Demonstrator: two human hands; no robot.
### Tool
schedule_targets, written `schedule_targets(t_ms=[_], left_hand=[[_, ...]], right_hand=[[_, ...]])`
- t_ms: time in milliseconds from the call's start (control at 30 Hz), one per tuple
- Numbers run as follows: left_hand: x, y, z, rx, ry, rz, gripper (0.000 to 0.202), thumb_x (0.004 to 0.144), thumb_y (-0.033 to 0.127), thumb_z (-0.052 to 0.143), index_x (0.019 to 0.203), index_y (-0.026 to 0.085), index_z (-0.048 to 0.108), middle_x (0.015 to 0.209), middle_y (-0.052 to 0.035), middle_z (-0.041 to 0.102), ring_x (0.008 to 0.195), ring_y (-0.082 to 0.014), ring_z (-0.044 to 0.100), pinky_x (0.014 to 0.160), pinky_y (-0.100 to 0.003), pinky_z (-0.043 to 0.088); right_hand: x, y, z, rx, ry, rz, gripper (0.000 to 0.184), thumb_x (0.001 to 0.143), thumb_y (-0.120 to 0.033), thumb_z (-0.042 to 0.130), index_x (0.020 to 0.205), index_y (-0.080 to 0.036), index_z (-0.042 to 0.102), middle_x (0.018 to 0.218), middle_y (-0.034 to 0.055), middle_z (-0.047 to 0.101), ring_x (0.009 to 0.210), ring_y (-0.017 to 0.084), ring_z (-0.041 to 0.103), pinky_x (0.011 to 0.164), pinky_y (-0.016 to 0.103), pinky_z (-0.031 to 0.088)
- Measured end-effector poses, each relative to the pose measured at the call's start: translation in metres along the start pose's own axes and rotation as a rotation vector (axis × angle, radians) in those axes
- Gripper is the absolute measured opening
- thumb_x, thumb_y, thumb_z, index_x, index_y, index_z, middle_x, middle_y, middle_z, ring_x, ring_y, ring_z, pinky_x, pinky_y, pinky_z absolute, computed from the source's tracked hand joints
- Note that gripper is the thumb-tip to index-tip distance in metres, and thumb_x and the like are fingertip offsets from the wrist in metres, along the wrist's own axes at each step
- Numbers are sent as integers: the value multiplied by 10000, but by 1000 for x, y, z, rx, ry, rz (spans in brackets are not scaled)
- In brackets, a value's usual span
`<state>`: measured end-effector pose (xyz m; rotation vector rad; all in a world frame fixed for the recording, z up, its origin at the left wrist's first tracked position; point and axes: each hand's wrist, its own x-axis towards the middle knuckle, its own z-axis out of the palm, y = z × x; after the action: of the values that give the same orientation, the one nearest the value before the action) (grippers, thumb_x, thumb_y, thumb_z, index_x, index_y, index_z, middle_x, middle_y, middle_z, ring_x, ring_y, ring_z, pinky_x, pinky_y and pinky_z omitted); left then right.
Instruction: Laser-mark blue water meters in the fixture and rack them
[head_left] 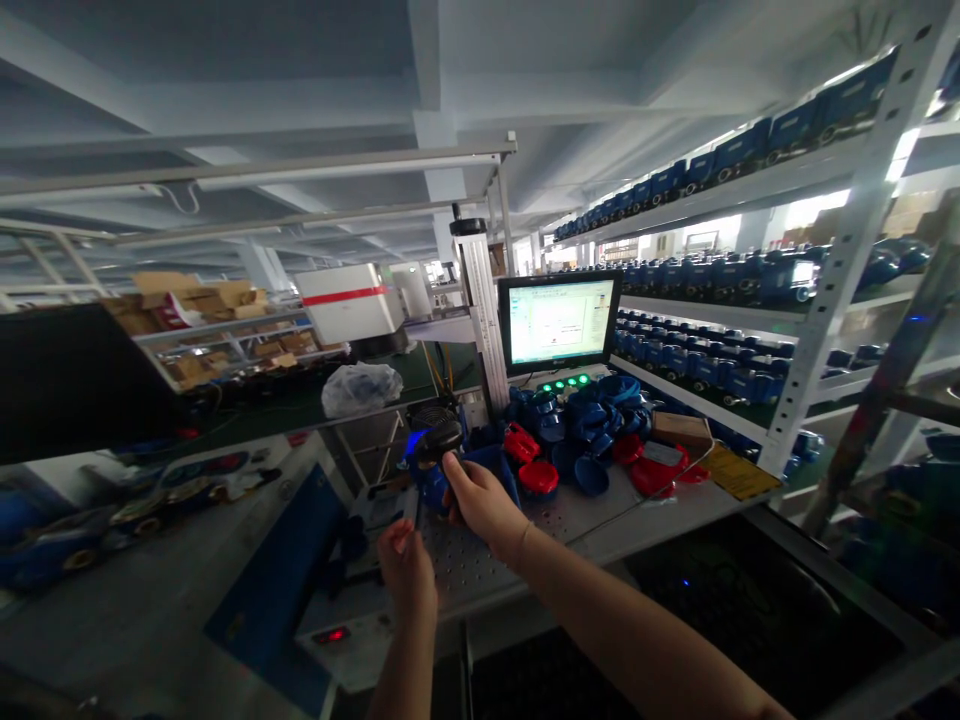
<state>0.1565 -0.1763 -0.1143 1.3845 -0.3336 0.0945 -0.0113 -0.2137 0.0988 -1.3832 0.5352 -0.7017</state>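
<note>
My right hand (484,505) is closed round a blue water meter (431,488) with a dark round top, its thumb at the side of the top. The meter is tilted over the perforated metal worktop (469,575), and my fingers hide part of it. Lower and to the left, my left hand (407,560) has its fingers curled together beside a dark fixture (367,530). Whatever those fingers may hold is too small and dim to make out. Just behind my right hand sits a blue bin (495,465).
Blue caps (592,475) and red caps (538,478) are heaped to the right. A lit monitor (561,322) stands behind them, beside an upright column (484,320) carrying a white machine head (352,300). Racks (825,290) of blue units line the right side.
</note>
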Motion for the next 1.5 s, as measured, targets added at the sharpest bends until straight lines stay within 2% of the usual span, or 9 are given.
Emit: schedule_targets(t_ms=[233,833,1200,1400,1500], left_hand=[[-3,5,0,-44,3,-21,332,820,299,683,1139,220,639,1150,-60,691,1131,-258,710,1119,-515,531],[0,3,1,-20,6,-44,302,830,270,667,1123,198,644,1138,-79,700,1099,-259,708,1098,-519,533],[0,0,1,-13,7,-25,318,830,302,676,1132,206,646,1153,-73,699,1106,-256,700,1089,-491,529],[-1,4,1,-37,8,-21,299,830,299,676,1109,194,652,1145,-78,687,1069,-255,692,1069,-501,532],[-1,4,0,-26,8,-21,316,831,324,686,1116,192,651,1140,-74,685,1073,-257,689,1077,-507,532]], right_hand=[[2,12,1,-6,-27,-19,481,1098,-653,565,947,-198,610,672,-42,597,487,96,524,463,216,382],[-4,4,2,-7,-39,-27,512,1088,-668,572,887,-198,593,683,-26,608,485,90,527,463,218,338],[-10,-2,3,-9,-34,14,448,1132,-573,543,900,-192,588,675,-29,609,472,86,509,455,223,318],[-8,2,3,-8,-45,8,482,1117,-620,551,900,-191,587,666,-33,610,476,81,506,459,214,318],[-6,5,3,-11,-46,18,466,1130,-597,536,915,-187,593,655,-38,604,466,79,499,456,212,320]])
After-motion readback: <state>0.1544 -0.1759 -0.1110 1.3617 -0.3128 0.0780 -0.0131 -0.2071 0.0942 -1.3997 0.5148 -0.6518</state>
